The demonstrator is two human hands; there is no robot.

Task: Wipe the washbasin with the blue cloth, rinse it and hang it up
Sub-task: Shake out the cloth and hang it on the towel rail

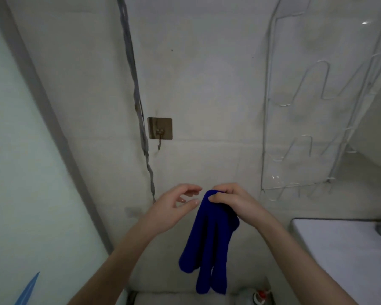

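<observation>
Blue cloth hangs in mid-air from the right hand, in front of the wall and off the near left corner of the washbasin, apparently touching neither. The thumb and curled fingers of that hand pinch its bunched top end, and the rest drops in long, soft folds. It looks limp and light, perhaps a little heavier if it is damp, and it will not keep any shape by itself. No hanging loop shows, so the gathered top edge is the sensible place to hold it, with a fold opened out to catch on something.

The left hand is just beside the pinched end and holds nothing. Its fingers are loosely spread and slightly bent, the tips turned toward the cloth, seemingly short of touching it.

At the bottom edge of the view, below the cloth, stands a small red-capped bottle.

Farther up the wall, above the hands and a little left, a square stick-on hook is bare. A grey cable runs down past its left edge. A white wire rack is mounted toward the wall's right side.
</observation>
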